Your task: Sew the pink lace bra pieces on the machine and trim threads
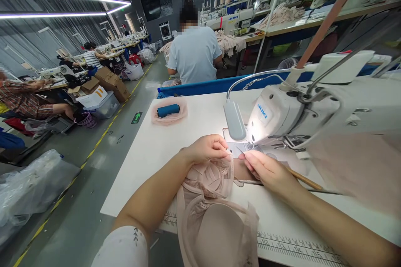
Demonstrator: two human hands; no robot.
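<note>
A beige bra [219,233] hangs over the table's front edge, its moulded cup lowest and lace and straps bunched higher up. My left hand [214,149] is closed on the bra's upper edge, pinching it left of the needle area. My right hand [266,169] is closed round a thin pointed metal tool [239,149], its tip directed left toward the pinched edge, apart from it. Behind that hand a wooden rod [305,179] shows in line with the tool; whether they are one piece I cannot tell. The white sewing machine [275,108] stands just beyond.
A lamp [234,120] on a bent neck hangs over the needle plate. On the white table [134,158], a blue thread spool [168,110] lies on sheer beige fabric at the far left. A printed ruler [291,244] runs along the front edge. A co-worker [194,54] sits ahead.
</note>
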